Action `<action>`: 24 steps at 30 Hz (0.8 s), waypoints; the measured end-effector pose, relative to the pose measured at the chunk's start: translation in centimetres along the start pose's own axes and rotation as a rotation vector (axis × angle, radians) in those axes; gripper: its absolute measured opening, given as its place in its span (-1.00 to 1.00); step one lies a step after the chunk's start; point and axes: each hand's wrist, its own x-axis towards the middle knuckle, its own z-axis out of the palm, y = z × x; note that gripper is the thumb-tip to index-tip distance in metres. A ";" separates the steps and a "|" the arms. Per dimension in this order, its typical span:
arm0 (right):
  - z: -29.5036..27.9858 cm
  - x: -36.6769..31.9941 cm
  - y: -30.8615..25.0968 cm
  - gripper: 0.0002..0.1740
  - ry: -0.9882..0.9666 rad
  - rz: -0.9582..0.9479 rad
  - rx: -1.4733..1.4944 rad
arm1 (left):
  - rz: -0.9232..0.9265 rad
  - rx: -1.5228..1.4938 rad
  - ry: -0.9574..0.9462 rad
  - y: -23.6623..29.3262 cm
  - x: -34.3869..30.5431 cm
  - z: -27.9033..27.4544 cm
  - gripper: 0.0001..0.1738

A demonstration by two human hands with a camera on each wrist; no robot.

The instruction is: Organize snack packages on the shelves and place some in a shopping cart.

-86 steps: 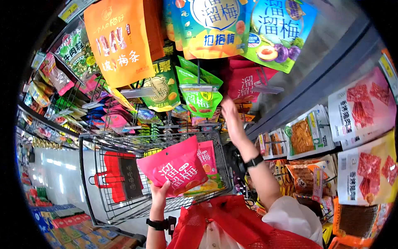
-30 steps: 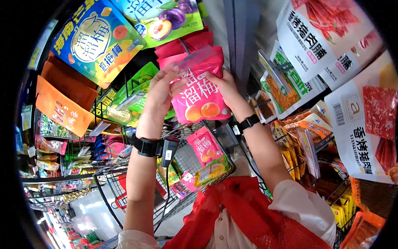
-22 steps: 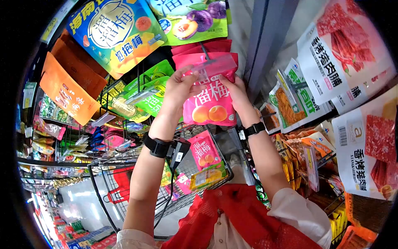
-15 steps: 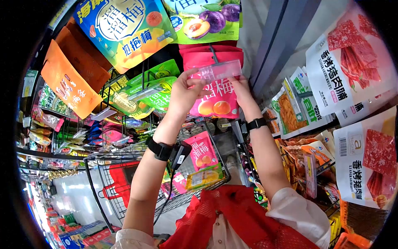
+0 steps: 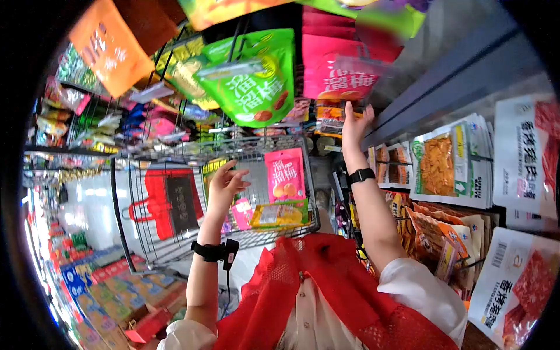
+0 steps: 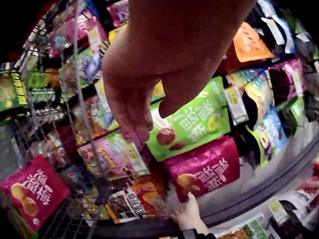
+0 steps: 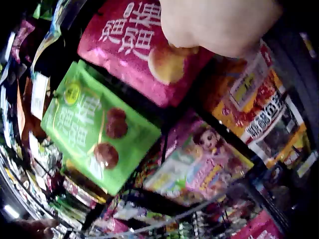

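My left hand [image 5: 224,184] hovers over the shopping cart [image 5: 125,233], its fingers loosely bent and holding nothing. In the left wrist view that hand [image 6: 144,74] overlaps a green snack bag [image 6: 194,122]. My right hand [image 5: 354,131] is raised with relaxed fingers, fingertips right at the bottom edge of the pink plum bags [image 5: 324,64] on a rack hook. The right wrist view shows the hand [image 7: 214,25] overlapping the front pink bag [image 7: 129,55], its fingers mostly hidden. The green bag [image 5: 251,81] hangs to the left of the pink ones.
Inside the cart lie a pink bag [image 5: 284,174] and a yellow-green packet [image 5: 280,214]; a red piece with a dark panel [image 5: 182,201] is at its left. A grey post [image 5: 443,87] slants beside the rack. Meat snack bags [image 5: 449,160] hang at right.
Both hands have left the front of the hanging pink bag. The left moved down over the cart, the right lower to the bag's bottom edge. Earlier, the left held a pink bag over the cart.
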 end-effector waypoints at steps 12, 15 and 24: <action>-0.8 -22.3 8.8 -0.62 -0.605 -0.112 -0.478 | -0.179 -0.055 0.121 -13.8 -5.8 -11.6 -0.59; 0.7 -26.4 12.9 -0.65 -0.984 0.023 -0.612 | -0.138 -0.017 0.125 -14.1 -7.4 -14.9 -0.62; 3.4 -32.6 19.8 -0.40 -1.877 0.412 -1.282 | -0.226 0.029 0.346 -19.3 -17.7 -29.0 -0.64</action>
